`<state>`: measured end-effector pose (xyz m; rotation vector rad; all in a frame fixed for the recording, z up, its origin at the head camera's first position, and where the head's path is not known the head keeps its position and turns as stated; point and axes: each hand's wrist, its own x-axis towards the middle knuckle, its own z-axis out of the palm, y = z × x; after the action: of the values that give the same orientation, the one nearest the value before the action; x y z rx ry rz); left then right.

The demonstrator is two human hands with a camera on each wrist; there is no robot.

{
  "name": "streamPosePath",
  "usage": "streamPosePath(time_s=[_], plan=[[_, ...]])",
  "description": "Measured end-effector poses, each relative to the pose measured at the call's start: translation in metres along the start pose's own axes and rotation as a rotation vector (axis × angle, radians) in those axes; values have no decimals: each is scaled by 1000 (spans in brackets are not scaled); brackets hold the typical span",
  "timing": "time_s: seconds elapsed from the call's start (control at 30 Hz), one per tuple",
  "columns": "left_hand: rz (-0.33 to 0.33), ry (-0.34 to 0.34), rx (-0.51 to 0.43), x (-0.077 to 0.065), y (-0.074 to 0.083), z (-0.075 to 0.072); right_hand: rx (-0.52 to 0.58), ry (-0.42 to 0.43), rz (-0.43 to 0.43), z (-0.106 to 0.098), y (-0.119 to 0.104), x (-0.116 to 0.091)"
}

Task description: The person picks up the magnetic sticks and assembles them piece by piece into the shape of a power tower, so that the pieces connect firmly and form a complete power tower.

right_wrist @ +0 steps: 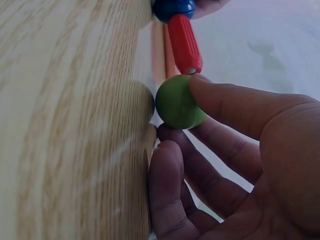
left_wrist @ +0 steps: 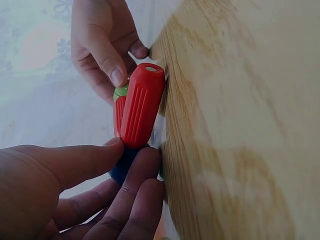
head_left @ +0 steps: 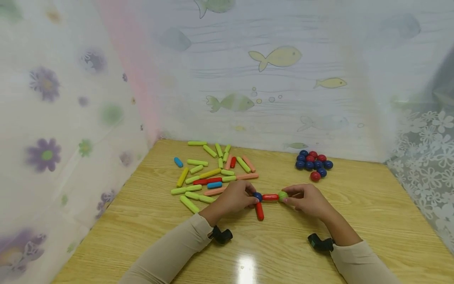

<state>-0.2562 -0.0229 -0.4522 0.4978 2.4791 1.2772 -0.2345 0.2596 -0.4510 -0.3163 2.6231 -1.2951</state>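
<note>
My left hand [head_left: 238, 196] pinches a blue ball [head_left: 257, 196] between thumb and fingers, low over the table. From that ball one red rod [head_left: 260, 212] points toward me, and another red rod [head_left: 270, 197] runs right to a green ball [head_left: 282, 196]. My right hand [head_left: 307, 198] holds the green ball with thumb and fingers. In the right wrist view, the red rod [right_wrist: 185, 44] meets the green ball [right_wrist: 180, 102] at its upper side. The left wrist view shows the near red rod [left_wrist: 143, 105] with a metal disc in its end; fingers partly hide the blue ball [left_wrist: 122, 167].
Left of the hands lie many loose rods, such as a lime rod [head_left: 189, 204], a yellow rod [head_left: 182, 177], a blue rod [head_left: 214, 185] and an orange rod [head_left: 247, 176]. Blue and red balls [head_left: 309, 165] cluster at the back right. Patterned curtains [head_left: 227, 79] border the wooden table [head_left: 354, 213].
</note>
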Motion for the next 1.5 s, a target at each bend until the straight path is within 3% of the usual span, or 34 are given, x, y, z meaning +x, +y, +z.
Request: streamPosePath(time_s=[0.57, 0.7, 0.83, 0.97, 1.07, 1.27, 1.5], plan=[[3, 26, 30, 0, 0, -5, 51, -38, -34, -1, 7, 1], [13, 49, 64, -3, 1, -22, 32, -41, -40, -1, 8, 2], [34, 100, 58, -5, -3, -55, 19, -27, -15, -1, 9, 2], [26, 165, 112, -8, -14, -88, 24, -19, 7, -1, 9, 2], [-7, 188, 155, -8, -26, -103, 24, -8, 12, -1, 8, 1], [-101, 180, 212, -3, -43, -112, 19, 7, 22, 1, 5, -1], [-134, 141, 222, -3, -49, -112, -7, 20, 13, 2, 3, 1]])
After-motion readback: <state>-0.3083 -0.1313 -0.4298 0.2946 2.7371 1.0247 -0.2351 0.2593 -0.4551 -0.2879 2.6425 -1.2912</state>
